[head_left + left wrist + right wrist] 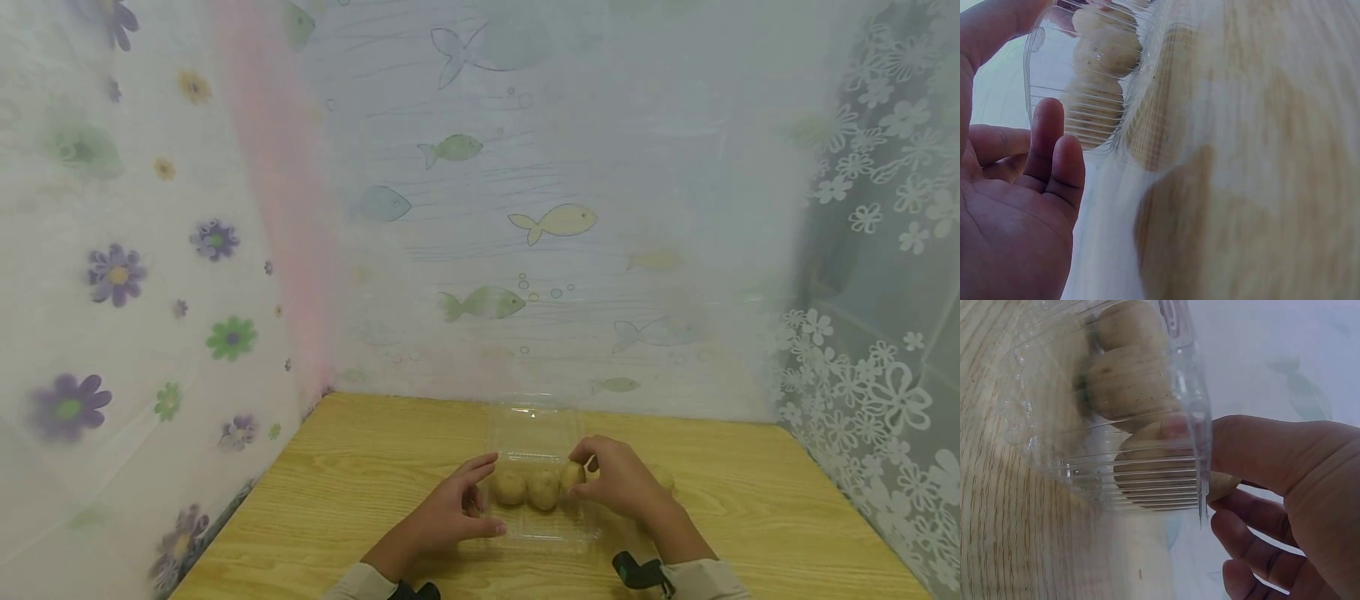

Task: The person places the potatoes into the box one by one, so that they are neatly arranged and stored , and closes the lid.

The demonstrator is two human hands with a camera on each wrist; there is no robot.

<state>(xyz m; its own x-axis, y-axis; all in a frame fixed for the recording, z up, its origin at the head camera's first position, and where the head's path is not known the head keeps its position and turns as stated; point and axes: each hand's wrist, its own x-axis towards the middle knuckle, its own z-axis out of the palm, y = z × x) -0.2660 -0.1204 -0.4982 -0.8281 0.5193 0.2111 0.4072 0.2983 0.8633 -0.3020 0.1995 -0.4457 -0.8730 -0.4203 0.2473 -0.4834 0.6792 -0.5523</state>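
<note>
A clear plastic clamshell container (536, 529) lies on the table with its lid (536, 429) raised at the back. Two potatoes (511, 487) (543, 490) sit side by side inside. My right hand (618, 483) pinches a third potato (573, 475) between thumb and fingers at the container's right end; through the ribbed wall in the right wrist view, this potato (1147, 472) is low inside. At the left end, my left hand (453, 508) holds the container's side, thumb toward the front and fingers toward the back. Its lower fingers are loosely bent beside the wall in the left wrist view.
Another potato (662, 477) lies on the wood-grain table (375, 433), partly hidden behind my right hand. Printed plastic sheets with fish (555, 221) and flowers (116, 275) hang along the table's back and sides.
</note>
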